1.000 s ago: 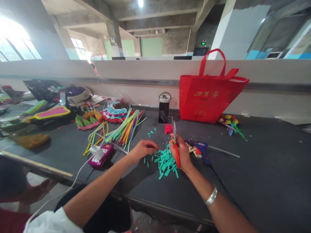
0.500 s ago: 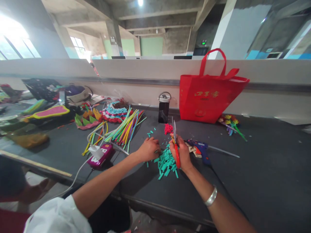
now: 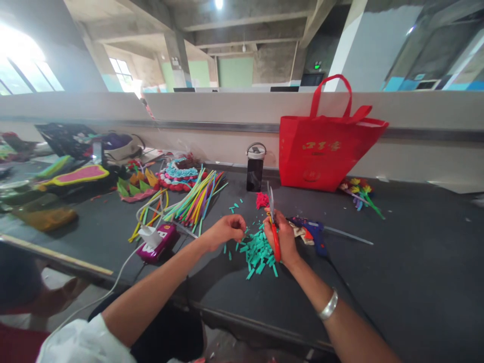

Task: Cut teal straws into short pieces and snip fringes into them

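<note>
My right hand (image 3: 286, 236) is wrapped round a pair of scissors (image 3: 276, 240) with red handles, their blades pointing up and away from me. Beneath and between my hands lies a loose heap of short green strips (image 3: 258, 254) on the dark table. My left hand (image 3: 226, 230) hovers at the heap's left edge, thumb and fingertips pressed together. Whatever may be in that pinch is too small to make out. A few green bits lie scattered under and beyond it. Just past the scissors sits a small pile of red pieces (image 3: 261, 200).
Right of my hand lies a blue glue gun (image 3: 316, 237) with a long glue stick. A phone (image 3: 254, 174) leans on a cup behind the heap, beside a red bag (image 3: 325, 154). Leftward are colourful pipe cleaners (image 3: 198, 199) and a purple power strip (image 3: 161, 244). A person sits at far left.
My left hand has drawn back a little to the left from the green heap, its fingers now pinched together. The right hand and scissors have stayed almost still.
</note>
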{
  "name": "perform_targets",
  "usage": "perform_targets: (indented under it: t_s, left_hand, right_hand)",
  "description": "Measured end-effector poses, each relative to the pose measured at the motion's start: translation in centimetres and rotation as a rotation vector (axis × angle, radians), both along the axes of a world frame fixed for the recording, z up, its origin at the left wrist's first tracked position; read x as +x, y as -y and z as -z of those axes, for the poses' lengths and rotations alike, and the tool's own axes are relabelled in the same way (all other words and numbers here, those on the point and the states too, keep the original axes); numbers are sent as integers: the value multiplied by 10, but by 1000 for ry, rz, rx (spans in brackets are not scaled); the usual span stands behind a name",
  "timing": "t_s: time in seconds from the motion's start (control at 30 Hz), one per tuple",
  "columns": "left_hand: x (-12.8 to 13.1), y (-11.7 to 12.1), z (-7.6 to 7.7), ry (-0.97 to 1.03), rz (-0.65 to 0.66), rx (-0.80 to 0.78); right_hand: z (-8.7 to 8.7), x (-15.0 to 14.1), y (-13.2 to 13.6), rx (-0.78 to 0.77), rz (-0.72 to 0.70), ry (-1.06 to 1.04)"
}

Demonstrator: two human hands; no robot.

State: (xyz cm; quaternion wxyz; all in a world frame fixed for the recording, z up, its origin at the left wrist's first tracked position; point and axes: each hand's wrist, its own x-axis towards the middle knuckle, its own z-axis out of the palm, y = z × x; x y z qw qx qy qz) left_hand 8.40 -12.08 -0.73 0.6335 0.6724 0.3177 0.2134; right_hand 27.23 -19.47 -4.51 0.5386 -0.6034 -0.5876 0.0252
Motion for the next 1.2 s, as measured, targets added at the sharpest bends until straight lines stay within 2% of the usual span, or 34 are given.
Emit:
perform_targets:
  t_s: [0.2,0.4,0.47,0.57,0.67,0.77,0.87,0.93,1.03,1.13,1.2]
  left_hand:
    - [0,3,-7,-20,-56,-53]
    - [-2,-6,2,-25,-13,-8]
    - [-1,-19,8,-65,-85,148]
    - [1,-47,18,-241,-245,592]
    - [2,-69,23,-311,-303,719]
    - [1,-73,22,-346,-321,788]
    - [-1,-59,18,-372,-253,824]
    - [-2,-44,16,-411,-135,841]
    - [-1,-21,13,-562,91,957]
    - [2,-8,9,-687,142,1044]
    - [4,-5,6,-719,141,1020]
  right_hand:
    - [0,0,0,2,-5,12]
    - [0,0,0,-6,9,12]
    - [0,0,0,-15,5,6]
    - [0,-1,0,-17,-1,3]
    - [-1,-1,0,-3,2,5]
    - [-1,-1,-1,0,8,3]
    - [1,-1,-2,3,13,1]
    - [2,-1,-3,6,16,1]
    - [3,-1,-3,11,14,14]
    - [3,0,-3,3,12,16]
    - [3,0,-2,-4,13,6]
